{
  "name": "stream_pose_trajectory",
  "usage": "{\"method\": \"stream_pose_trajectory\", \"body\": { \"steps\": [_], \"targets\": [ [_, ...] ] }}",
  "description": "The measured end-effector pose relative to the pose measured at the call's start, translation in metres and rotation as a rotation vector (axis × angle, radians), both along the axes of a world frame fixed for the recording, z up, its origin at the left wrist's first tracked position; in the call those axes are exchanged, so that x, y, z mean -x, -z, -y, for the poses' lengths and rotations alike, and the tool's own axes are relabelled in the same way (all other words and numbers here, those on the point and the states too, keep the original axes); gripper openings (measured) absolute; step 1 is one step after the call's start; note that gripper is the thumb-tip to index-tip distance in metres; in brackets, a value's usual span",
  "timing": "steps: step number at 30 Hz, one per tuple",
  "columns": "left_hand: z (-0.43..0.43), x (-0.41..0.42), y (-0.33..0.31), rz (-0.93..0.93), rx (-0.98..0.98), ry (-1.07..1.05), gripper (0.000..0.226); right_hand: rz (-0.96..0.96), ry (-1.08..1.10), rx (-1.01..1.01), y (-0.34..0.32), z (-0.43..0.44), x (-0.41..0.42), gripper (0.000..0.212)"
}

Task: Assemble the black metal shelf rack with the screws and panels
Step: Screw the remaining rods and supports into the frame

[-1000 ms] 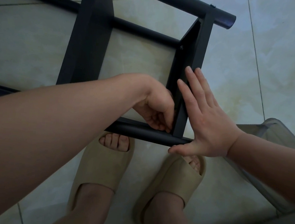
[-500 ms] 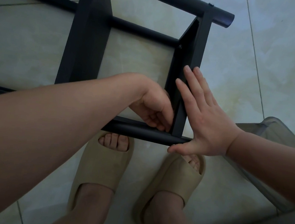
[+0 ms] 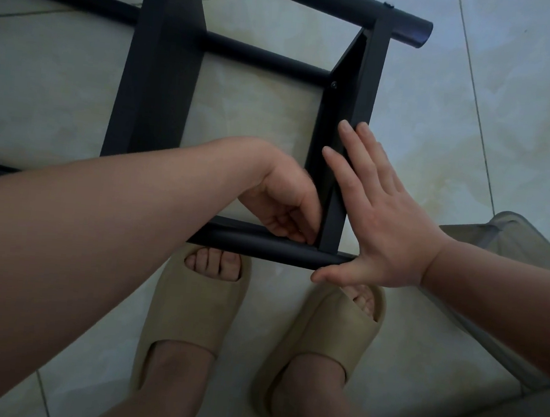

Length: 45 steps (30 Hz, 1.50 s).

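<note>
Grip of the left hand (image 3: pixel 284 205) curls at the panel (image 3: pixel 370 77) corner, contents hidden; right hand (image 3: pixel 388 225) presses flat.

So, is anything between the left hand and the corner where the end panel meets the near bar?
Nothing visible does. The left hand is at that corner, fingers curled just above the near bar. The right hand lies flat on the outer side of the end panel, out of the way.
</note>
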<state>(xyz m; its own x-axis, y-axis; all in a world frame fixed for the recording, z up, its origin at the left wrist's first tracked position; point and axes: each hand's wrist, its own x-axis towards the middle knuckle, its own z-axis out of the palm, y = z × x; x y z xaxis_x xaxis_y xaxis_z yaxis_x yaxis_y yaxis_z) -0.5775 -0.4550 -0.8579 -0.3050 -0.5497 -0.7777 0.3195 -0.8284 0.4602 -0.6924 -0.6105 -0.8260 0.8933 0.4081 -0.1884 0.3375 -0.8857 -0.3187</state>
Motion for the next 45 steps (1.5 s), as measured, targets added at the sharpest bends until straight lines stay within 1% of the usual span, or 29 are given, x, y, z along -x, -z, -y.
{"method": "stream_pose_trajectory", "body": {
  "steps": [5, 10, 25, 38, 40, 43, 45],
  "targets": [
    [0.0011, -0.0012, -0.0006, 0.050, -0.028, 0.041, 0.010, 0.005, -0.004, 0.005, 0.0004, -0.0005, -0.0001, 0.131],
    [0.0058, -0.0027, -0.0031, 0.081, -0.029, 0.037, 0.010, 0.000, 0.007, -0.016, 0.0005, -0.0009, -0.0001, 0.132],
    [0.0049, -0.0002, -0.0079, 0.068, 0.001, -0.064, 0.015, 0.009, -0.001, -0.016, 0.0014, -0.0003, -0.0004, 0.131],
    [-0.0002, 0.0008, -0.0050, 0.056, 0.045, -0.102, 0.022, -0.001, 0.001, -0.021, 0.0018, -0.0006, -0.0001, 0.132],
    [-0.0012, -0.0012, -0.0043, 0.049, 0.040, -0.065, 0.019, -0.001, 0.002, -0.019, 0.0011, -0.0008, -0.0002, 0.132],
    [-0.0025, -0.0066, -0.0063, 0.045, 0.025, 0.054, 0.011, 0.006, -0.002, -0.018, 0.0006, -0.0012, -0.0003, 0.131],
    [-0.0011, -0.0079, -0.0065, 0.079, 0.019, 0.107, 0.007, 0.005, -0.001, -0.021, 0.0005, -0.0015, -0.0002, 0.130]
  ]
}}
